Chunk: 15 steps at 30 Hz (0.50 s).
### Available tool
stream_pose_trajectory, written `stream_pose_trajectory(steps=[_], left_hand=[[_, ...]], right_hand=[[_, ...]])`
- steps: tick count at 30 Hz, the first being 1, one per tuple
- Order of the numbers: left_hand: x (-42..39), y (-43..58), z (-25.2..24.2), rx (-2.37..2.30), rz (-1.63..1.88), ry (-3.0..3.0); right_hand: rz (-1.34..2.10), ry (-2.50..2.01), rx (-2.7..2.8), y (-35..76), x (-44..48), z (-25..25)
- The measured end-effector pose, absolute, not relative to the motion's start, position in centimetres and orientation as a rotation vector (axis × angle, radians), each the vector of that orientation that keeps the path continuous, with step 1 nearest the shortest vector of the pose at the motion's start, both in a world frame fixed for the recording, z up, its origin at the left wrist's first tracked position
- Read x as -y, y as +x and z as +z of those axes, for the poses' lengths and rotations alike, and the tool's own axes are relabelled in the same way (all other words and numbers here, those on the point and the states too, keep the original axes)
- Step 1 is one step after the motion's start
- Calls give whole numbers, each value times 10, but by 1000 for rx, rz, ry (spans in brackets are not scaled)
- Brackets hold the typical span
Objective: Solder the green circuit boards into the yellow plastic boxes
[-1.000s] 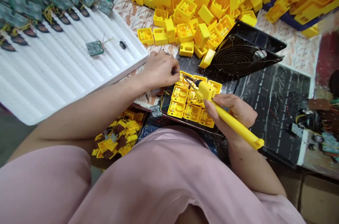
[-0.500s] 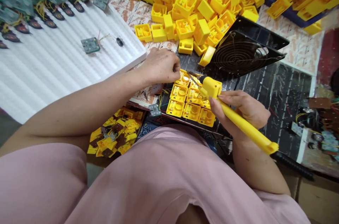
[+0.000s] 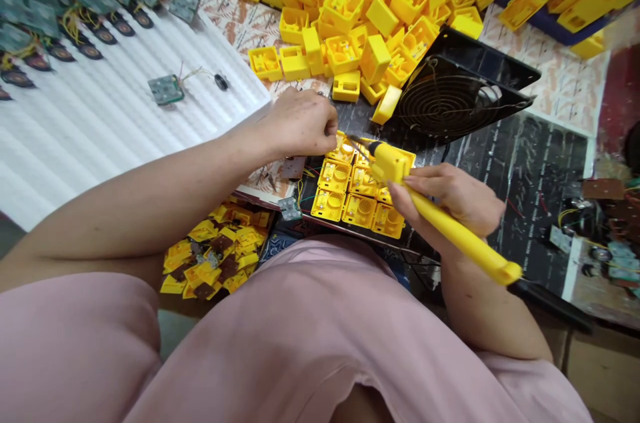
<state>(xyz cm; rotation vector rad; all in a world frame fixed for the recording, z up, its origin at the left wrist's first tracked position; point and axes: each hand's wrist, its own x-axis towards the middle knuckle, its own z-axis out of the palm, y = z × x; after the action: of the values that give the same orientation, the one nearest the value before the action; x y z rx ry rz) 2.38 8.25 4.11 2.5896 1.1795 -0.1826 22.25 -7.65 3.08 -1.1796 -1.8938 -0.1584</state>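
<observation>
Risk, in my judgement: the metal tips [image 3: 361, 142] of the yellow soldering tool [image 3: 445, 220] sit just beside the left hand [image 3: 303, 123], so a slip, if they're hot, could burn fingers or scar the open yellow cases [image 3: 334, 175]. Tool held over the gridded cases on the black-covered surface [image 3: 535, 199], long axis slanting, butt to lower right, tips to upper left. Of the hands, right [image 3: 460, 193] wrapped round the handle; left curled, fingertips together at the corner case, contents can't be told.
</observation>
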Motion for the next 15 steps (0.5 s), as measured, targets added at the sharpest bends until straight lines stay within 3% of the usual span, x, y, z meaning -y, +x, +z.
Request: stream_pose_trajectory(steps=[15], left_hand=[[-79,31,47,-1221,-269,2534]], right_hand=[[-158,-1435,1553,240,104,6]])
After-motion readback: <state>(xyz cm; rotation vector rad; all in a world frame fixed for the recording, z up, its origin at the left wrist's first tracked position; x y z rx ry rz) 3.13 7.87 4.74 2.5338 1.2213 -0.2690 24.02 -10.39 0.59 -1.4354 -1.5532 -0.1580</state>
